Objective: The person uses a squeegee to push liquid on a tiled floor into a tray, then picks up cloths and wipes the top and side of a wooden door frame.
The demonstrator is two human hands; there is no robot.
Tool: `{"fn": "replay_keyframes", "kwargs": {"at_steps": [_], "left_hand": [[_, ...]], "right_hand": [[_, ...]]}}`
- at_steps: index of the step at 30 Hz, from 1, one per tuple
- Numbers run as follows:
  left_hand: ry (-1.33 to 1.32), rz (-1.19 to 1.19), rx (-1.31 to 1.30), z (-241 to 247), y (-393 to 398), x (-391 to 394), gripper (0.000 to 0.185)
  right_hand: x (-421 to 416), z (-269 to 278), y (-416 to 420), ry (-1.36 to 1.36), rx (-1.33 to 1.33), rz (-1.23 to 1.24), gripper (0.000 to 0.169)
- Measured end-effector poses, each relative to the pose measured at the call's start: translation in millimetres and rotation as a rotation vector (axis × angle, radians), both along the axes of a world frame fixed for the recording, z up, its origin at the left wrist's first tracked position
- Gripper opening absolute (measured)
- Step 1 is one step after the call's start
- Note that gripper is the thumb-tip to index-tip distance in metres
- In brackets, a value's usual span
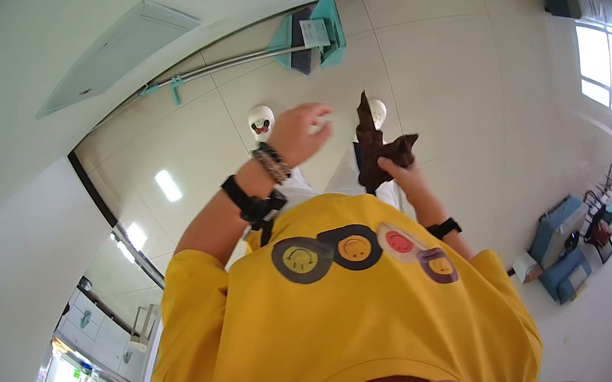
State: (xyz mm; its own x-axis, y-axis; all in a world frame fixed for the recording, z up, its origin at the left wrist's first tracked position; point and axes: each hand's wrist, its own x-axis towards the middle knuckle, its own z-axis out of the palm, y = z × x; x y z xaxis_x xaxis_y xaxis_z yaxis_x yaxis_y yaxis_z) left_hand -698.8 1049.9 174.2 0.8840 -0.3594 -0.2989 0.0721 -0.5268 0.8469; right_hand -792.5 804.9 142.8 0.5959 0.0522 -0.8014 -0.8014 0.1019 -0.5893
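A dark brown crumpled cloth [374, 154] is gripped in my right hand [397, 169], whose thumb presses on it. One strip of the cloth points up, away from my body, and another end sticks out to the right. My left hand [305, 133] hovers in front of my left leg with nothing in it. Its fingers are curved and apart from the thumb, slightly blurred. Below the hands are my white shoes [261, 120] on the tiled floor [446, 80].
A teal dustpan [332, 33] and a dark-bristled broom [298, 42] rest by the wall ahead, their metal handle [225, 65] running left. Blue armchairs [558, 229] stand to the right. A doorway with a metal threshold [136, 254] lies at the left.
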Motion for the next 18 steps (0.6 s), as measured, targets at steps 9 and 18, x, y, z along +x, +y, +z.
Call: {"fn": "replay_keyframes", "kwargs": {"at_steps": [9, 18], "left_hand": [[0.3, 0.062, 0.673, -111.5, 239.0, -83.2, 0.02], [0.488, 0.157, 0.826, -131.2, 315.0, -117.7, 0.022]], "right_hand": [[-78.7, -9.1, 101.5, -0.059, -0.164, 0.246, 0.033], [-122.9, -44.3, 138.3, -0.02, -0.512, 0.71, 0.042]]}}
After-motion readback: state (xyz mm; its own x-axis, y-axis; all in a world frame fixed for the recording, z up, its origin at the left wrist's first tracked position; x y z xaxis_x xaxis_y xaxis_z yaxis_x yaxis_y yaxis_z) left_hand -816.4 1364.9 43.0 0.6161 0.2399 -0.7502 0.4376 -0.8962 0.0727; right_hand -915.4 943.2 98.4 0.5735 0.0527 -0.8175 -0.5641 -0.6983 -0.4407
